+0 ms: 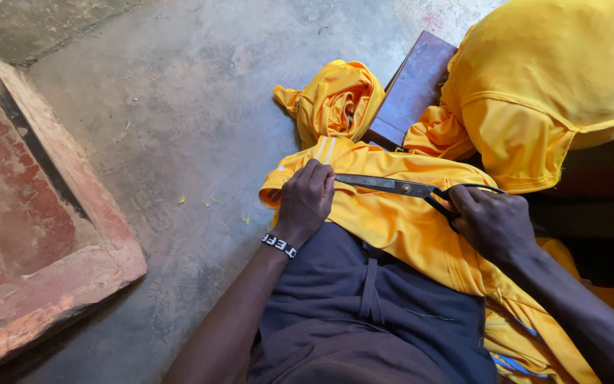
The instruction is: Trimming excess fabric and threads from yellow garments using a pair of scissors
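Note:
A yellow garment (399, 220) lies draped over my lap. My left hand (305, 200) is closed on a fold of it near its striped edge, pinning the cloth down. My right hand (493, 222) grips the black handles of large metal scissors (392, 185). The blades point left across the cloth, their tip next to my left knuckles. A beaded wristband (279, 244) circles my left wrist.
A bundled yellow garment (335, 99) lies on the concrete floor (193, 107) ahead. More yellow cloth (556, 85) is piled at upper right beside a dark wooden stool (413, 89). A red raised step (44, 227) runs along the left.

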